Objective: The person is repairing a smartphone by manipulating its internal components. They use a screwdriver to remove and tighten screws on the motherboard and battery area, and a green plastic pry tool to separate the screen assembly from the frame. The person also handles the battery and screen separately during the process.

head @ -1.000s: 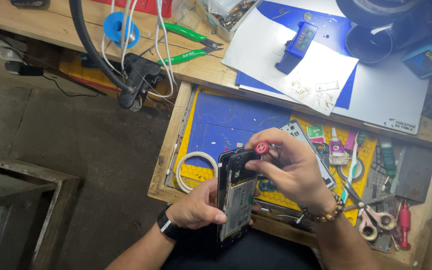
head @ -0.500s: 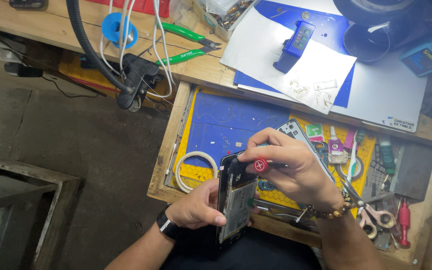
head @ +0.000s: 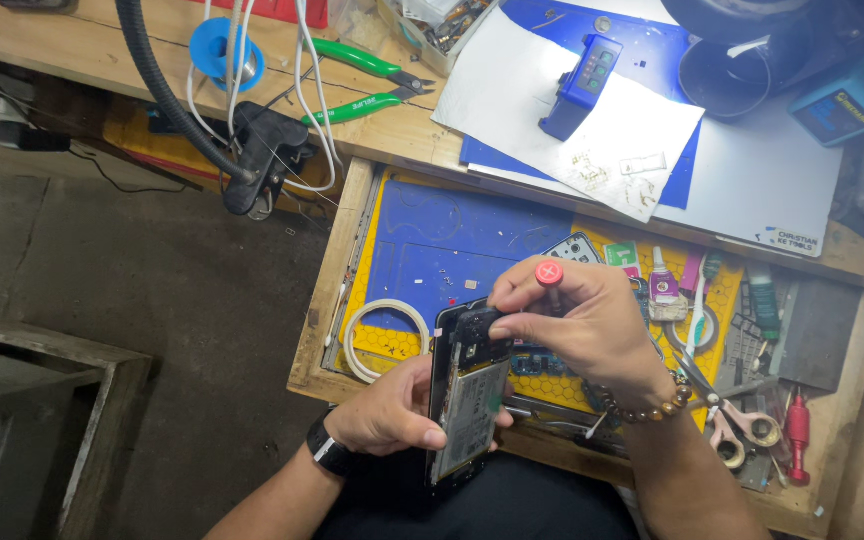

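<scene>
My left hand [head: 392, 412] grips an opened smartphone [head: 467, 400] by its lower edge, back cover off, battery and black upper board showing. My right hand [head: 592, 325] is closed around a small screwdriver with a red cap [head: 549, 272], its fingertips resting on the phone's top end. The driver's shaft and tip are hidden behind my fingers. I wear a black watch on the left wrist and a bead bracelet on the right. Both hands hover above a blue and yellow work mat [head: 452, 245] in an open wooden drawer.
A white cable coil [head: 384, 338] lies on the mat's left. Scissors [head: 737, 425], a red-handled tool [head: 798, 432] and small bottles sit at the right. On the bench above are green pliers [head: 362, 85], a blue device [head: 582, 85], white sheets and a clamped black hose [head: 252, 160].
My right hand with the red-capped screwdriver has shifted slightly over the phone's top end. The left hand keeps the phone in the same place.
</scene>
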